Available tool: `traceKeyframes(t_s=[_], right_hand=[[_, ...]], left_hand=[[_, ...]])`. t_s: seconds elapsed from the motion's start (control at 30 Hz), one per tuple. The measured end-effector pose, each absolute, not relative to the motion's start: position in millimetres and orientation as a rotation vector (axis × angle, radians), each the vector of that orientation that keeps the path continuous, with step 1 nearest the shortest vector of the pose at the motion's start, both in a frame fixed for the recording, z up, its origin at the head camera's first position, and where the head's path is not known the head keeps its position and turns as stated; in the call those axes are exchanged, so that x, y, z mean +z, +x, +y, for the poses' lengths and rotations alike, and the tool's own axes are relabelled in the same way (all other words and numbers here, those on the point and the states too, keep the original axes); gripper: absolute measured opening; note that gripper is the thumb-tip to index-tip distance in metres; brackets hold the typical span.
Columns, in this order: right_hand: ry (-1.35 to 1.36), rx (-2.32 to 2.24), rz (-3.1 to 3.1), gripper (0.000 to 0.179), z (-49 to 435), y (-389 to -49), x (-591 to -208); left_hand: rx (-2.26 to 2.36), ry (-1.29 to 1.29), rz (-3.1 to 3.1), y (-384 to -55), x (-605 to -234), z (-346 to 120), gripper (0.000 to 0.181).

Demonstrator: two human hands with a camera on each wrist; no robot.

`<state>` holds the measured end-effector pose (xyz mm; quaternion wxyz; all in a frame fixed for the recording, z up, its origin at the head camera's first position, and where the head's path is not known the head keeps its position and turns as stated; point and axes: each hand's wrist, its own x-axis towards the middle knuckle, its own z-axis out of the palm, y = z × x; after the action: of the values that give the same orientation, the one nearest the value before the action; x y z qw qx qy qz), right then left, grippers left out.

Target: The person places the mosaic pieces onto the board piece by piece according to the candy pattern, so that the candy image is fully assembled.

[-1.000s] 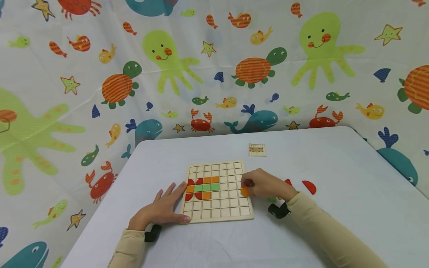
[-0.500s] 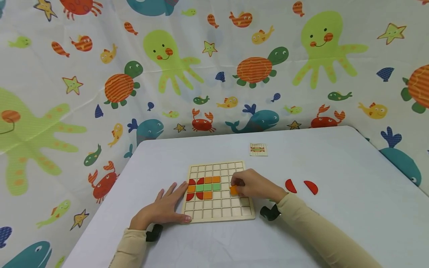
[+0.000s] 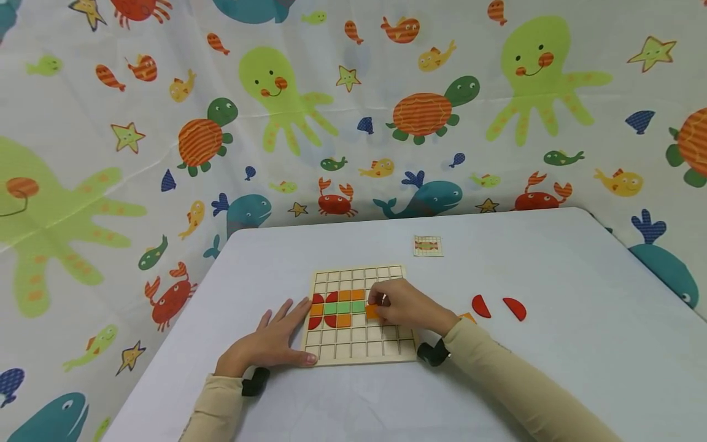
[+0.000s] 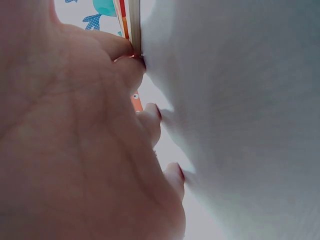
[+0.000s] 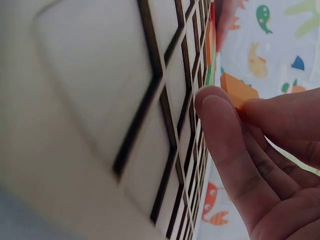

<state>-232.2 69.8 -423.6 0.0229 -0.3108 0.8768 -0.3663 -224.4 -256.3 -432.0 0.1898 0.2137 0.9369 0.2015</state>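
Note:
A wooden grid board [image 3: 359, 353] lies on the table, with red, orange and green tiles set in its left cells. My right hand [image 3: 405, 304] is over the board's middle right, pinching an orange square tile [image 5: 239, 91] between thumb and fingers. That tile is tilted, just right of the end green tile [image 3: 358, 306]. Fingers spread, my left hand [image 3: 267, 344] rests at the board's left edge, its thumb on the front left corner and its index fingertip by the upper left side. In the left wrist view the palm [image 4: 85, 130] hides most of the board.
Two red half-round pieces [image 3: 481, 306] lie on the white table right of the board. An orange piece [image 3: 468, 317] shows partly behind the right wrist. Beyond the board lies a small pattern card [image 3: 428, 246]. A sea-animal cloth [image 3: 353, 123] hangs behind the table.
My right hand has moved left from the board's right edge to near the green row, carrying the orange tile. The left hand has stayed in place.

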Motion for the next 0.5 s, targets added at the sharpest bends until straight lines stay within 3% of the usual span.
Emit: traceKeyframes(t_s=[0.5], right_hand=[[-0.987,-1.142,2.708,0.013,48.1,-232.3,-424.3]], left_hand=[[0.565,0.593,2.632,-224.4,-430.9,-257.0,0.123]])
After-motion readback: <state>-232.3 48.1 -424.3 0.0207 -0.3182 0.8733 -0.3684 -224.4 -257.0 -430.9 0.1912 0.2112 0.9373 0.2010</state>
